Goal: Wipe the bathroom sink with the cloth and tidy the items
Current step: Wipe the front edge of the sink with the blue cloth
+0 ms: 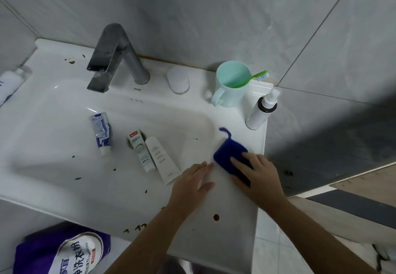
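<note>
Two hands work at the right front of the white sink (64, 123). Right hand (260, 172) lies flat on the blue cloth (228, 150), fingers extended and pressing it to the rim; the cloth's near part is hidden under the palm, its loop sticking up at the far corner. Left hand (192, 182) rests just beside it, fingers spread, holding nothing. Three tubes lie in the basin: a crumpled blue-and-white tube (101, 132), a toothpaste tube (141, 149) covering the drain, and a white tube (162, 160) touching it. Faucet (116, 57) stands at the back edge. Mint cup (231, 83) holds a green toothbrush (255, 77); pump bottle (262, 109) stands near the right edge. Brown spots dot the surface. Bottle (9, 85) at left and detergent bag (64, 252) below are cut off.
</note>
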Demonstrator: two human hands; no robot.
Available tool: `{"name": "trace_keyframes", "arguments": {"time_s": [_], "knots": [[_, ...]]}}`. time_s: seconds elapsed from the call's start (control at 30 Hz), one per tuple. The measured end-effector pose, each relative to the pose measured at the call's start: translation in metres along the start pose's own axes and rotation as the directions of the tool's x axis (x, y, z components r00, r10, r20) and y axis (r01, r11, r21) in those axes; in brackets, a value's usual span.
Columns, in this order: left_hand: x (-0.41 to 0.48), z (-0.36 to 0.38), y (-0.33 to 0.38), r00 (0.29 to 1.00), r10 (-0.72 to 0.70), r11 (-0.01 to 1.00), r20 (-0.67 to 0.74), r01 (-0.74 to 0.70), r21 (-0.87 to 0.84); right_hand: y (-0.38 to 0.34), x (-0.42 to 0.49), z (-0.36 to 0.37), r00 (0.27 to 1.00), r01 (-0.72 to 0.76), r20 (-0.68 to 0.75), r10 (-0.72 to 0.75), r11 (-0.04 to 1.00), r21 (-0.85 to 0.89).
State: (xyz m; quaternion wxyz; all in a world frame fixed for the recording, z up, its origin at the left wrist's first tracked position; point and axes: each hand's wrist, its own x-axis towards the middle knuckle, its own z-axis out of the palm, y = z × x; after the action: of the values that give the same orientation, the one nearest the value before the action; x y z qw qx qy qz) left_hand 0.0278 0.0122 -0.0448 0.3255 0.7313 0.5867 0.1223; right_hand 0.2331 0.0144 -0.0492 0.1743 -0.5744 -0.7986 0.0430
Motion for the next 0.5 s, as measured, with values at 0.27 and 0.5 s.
{"name": "trace_keyframes", "arguments": {"time_s": [0.27,0.5], "knots": [[-0.013,-0.003,-0.009,0.997,0.047,0.997,-0.058,-0.043,0.061,0.009,0.042,0.013,0.999,0.036,-0.021,-0.038,0.994,-0.1],[-0.076,-0.005,-0.022,0.943,0.241,0.947,-0.229,-0.177,0.267,-0.035,-0.046,0.009,1.0,0.029,0.004,-0.029,0.998,0.058]]}}
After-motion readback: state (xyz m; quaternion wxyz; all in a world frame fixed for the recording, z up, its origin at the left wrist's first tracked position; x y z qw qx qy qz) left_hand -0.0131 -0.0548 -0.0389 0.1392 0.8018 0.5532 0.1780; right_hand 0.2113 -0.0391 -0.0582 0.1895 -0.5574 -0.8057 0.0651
